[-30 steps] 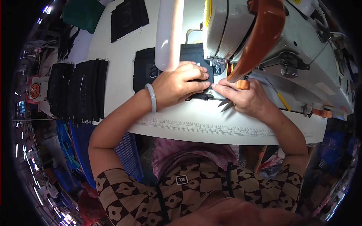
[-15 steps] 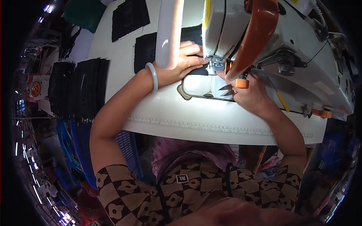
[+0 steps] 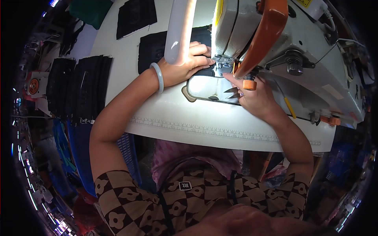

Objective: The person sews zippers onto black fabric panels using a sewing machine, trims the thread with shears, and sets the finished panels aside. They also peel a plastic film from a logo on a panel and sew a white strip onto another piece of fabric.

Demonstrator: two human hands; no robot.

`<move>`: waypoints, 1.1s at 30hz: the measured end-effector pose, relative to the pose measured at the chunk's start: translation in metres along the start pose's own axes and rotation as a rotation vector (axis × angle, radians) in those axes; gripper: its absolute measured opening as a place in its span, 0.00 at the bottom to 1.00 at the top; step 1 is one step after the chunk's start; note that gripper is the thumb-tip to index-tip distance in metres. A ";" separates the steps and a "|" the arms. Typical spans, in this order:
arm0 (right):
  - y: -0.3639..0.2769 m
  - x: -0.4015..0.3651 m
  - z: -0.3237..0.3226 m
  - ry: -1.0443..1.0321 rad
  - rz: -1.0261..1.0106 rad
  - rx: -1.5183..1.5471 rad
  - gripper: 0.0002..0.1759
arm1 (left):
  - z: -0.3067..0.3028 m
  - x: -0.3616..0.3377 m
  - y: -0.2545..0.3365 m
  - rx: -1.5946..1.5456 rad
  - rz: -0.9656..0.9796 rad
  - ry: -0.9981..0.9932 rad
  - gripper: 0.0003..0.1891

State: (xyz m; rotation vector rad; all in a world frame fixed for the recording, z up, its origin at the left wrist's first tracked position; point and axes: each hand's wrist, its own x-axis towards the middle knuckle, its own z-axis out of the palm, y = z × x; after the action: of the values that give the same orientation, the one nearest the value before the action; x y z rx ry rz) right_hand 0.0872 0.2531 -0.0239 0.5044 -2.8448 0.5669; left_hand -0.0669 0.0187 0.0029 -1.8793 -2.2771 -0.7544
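Observation:
My left hand [image 3: 191, 63] lies over a piece of black fabric [image 3: 151, 50], fingers stretched toward the presser foot [image 3: 223, 63] of a sewing machine [image 3: 271, 47]. The fabric's right end reaches the foot; part of it is hidden by the hand and the lamp. Close to the foot on the other side, my right hand [image 3: 256, 98] is closed around a pair of thread snips [image 3: 231, 93]. Their dark blades point left over the machine's bed plate [image 3: 202, 87], a little apart at the tips. One right finger reaches forward to the needle area.
A white lamp tube [image 3: 179, 35] hangs over my left hand. Stacks of black pieces [image 3: 88, 86] lie at the left, another black piece [image 3: 136, 17] at the back. A yellow-handled tool [image 3: 289, 107] rests by the machine. A printed ruler [image 3: 220, 132] runs along the table's front edge.
The whole view has shifted slightly. Both hands keep nearly the same places by the presser foot, and the snips remain in my right hand.

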 end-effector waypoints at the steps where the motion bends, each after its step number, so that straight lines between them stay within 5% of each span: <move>1: -0.002 0.001 -0.002 -0.005 -0.002 -0.019 0.38 | 0.000 0.000 0.000 0.001 -0.003 0.000 0.09; 11: 0.000 0.001 -0.009 0.041 -0.158 -0.032 0.37 | -0.003 -0.023 0.034 0.012 -0.061 -0.041 0.13; 16: -0.011 0.006 -0.023 -0.108 -0.071 -0.106 0.36 | 0.018 -0.029 0.050 0.008 -0.051 0.119 0.16; 24: -0.016 0.005 -0.028 -0.129 -0.047 -0.273 0.34 | 0.022 -0.028 0.046 -0.042 -0.092 0.082 0.16; 33: -0.015 0.000 -0.023 -0.029 -0.189 -0.018 0.28 | 0.011 -0.035 0.065 0.055 -0.124 0.054 0.21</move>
State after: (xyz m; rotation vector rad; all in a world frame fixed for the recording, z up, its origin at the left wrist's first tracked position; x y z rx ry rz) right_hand 0.0954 0.2490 0.0017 0.7739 -2.7853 0.5021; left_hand 0.0051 -0.0004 0.0001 -1.6861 -2.3733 -0.7405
